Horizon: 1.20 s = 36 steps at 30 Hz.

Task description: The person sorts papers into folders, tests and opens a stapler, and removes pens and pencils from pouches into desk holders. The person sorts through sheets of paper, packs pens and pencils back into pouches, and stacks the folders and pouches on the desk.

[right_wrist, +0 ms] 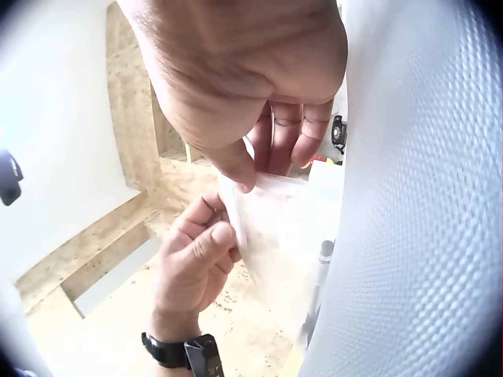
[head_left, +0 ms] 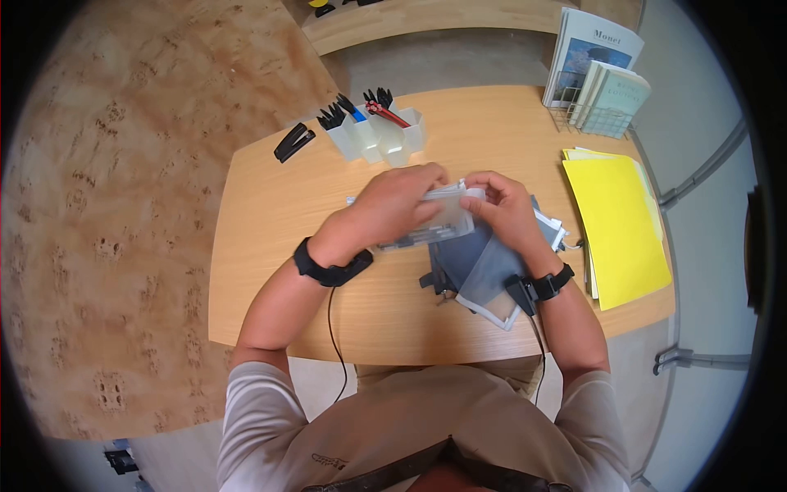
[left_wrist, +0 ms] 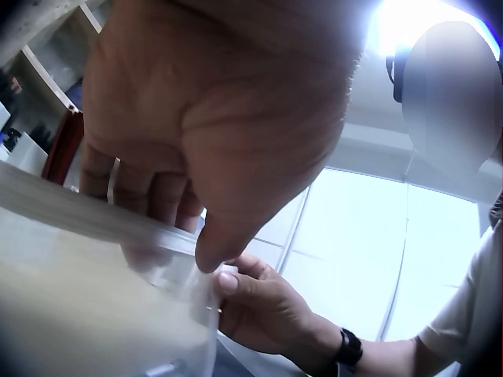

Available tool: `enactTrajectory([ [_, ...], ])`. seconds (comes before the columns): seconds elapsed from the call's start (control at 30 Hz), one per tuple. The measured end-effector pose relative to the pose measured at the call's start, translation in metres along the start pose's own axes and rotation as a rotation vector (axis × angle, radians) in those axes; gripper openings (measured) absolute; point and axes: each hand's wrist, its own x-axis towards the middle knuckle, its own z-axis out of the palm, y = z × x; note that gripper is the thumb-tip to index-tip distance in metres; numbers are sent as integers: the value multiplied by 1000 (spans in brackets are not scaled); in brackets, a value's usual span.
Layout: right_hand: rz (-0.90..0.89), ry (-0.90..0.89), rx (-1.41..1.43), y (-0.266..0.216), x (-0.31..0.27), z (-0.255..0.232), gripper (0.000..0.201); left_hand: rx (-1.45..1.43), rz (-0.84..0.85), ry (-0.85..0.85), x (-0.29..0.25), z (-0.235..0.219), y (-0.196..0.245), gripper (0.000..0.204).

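A translucent zip pouch with several pens showing through its lower part is held up over the desk. My left hand grips its top edge, thumb on the near side and fingers behind, as the left wrist view also shows at the pouch. At the pouch's right top corner, my right hand pinches the zip end between thumb and fingers. In the right wrist view, the right thumb lies against the edge of the pouch, with a pen visible low inside it.
Beneath the right forearm lie a dark grey pouch and a clear, white-edged pouch. A pen holder and black stapler stand at the back left. Right are a yellow folder and a wire rack with books.
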Motion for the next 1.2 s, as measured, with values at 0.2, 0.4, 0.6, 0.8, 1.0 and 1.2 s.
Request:
enactTrajectory([
  [0.2,-85,54,51,-6,-4,9,30,92,104,61,13,14,10,33],
  [0.4,-178,153,-90,1,-1,-8,26,-12,-58,-115,-16,-27,-38,23],
  [0.6,-120,254,68,-3,3,-7,21,-345,-417,-103,-49,-32,-64,18],
  [0.8,-106,199,-169,3,3,-12,30,-226,-479,62,-56,-29,-12,17],
  [1.0,33,-422,201,-34,-15,19,44,-249,-273,255,-49,-9,56,27],
  [1.2,48,-581,-71,-25,-10,12,42,-297,60,85,-35,9,52,26],
])
